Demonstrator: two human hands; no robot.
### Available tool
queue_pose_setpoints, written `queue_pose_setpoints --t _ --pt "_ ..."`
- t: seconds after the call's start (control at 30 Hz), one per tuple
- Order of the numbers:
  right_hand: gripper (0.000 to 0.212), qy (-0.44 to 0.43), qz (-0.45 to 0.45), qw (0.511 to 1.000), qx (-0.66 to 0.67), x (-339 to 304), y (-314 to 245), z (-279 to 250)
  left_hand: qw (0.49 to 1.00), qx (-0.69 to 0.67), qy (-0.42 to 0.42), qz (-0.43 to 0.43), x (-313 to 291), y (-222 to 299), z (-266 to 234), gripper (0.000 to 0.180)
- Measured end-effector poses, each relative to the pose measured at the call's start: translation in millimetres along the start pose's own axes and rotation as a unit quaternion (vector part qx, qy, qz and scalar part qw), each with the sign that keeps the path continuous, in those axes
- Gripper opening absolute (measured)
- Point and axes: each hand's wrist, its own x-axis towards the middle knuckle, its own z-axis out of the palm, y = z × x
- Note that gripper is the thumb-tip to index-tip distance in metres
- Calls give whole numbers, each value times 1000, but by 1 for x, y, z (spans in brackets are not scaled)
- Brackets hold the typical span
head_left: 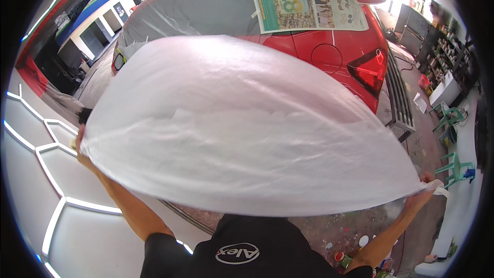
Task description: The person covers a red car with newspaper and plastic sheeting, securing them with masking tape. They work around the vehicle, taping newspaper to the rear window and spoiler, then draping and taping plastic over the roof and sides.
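A wide sheet of thin translucent white plastic film billows across the middle of the view, stretched between both of my raised hands. My left hand grips its left edge. My right hand grips its right corner, bunched into a twist. Beyond the film stands a red car, its windows and roof wrapped in clear plastic. A sheet of newspaper is stuck over the car's rear window area. The film hides most of the car's lower body.
Green plastic chairs and a white bench stand at the right, with shelves of cans behind. Paint tins and spots lie on the floor near my feet. A metal floor grate runs beside the car. White lit hexagon panels fill the left.
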Motion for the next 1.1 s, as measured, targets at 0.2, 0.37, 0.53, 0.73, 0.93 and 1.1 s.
queue_pose_setpoints --t 0.2,0.37,0.53,0.73,0.93,1.1 --pt "46 -56 -59 862 -500 -25 -24 46 972 190 -3 -138 -233 -142 -50 55" --pt "28 -114 -121 848 -503 -29 -41 60 709 570 -414 -43 -360 -232 -129 64" --pt "19 -259 -242 664 -658 -47 -92 101 766 575 -254 -133 -369 -209 -100 74" --pt "28 -185 -278 627 -704 -58 -78 92 917 359 -174 9 -252 -111 92 45" --pt "29 -106 -314 648 -685 -54 -69 36 796 150 -525 263 -308 20 329 64" --pt "27 -58 -269 655 -704 -44 -87 32 667 54 -649 363 -377 23 468 43"
